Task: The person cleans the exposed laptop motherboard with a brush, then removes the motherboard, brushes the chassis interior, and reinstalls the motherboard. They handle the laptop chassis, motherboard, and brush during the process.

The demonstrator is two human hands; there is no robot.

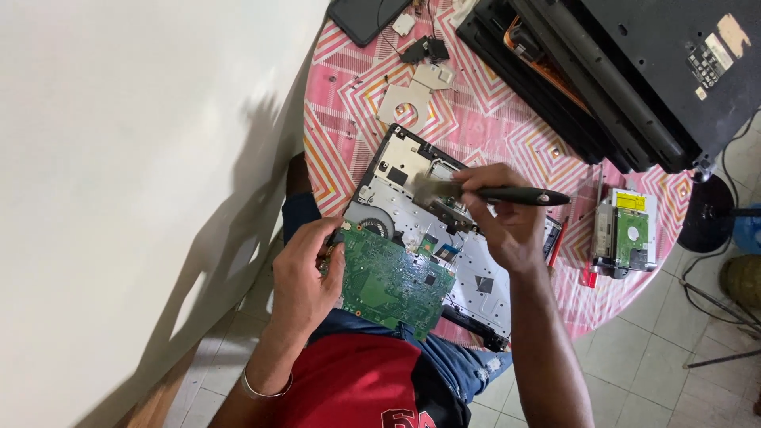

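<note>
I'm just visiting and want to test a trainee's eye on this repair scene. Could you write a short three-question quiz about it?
1. True or false: the left hand grips the edge of the green circuit board.
2. What does the right hand hold? A) a screwdriver B) a brush with a black handle C) a pair of scissors
3. Fill in: the opened laptop base lies on a round table covered by a ___ patterned cloth.

Key
1. True.
2. B: the brush, its bristles over the laptop base.
3. Pink.
</note>
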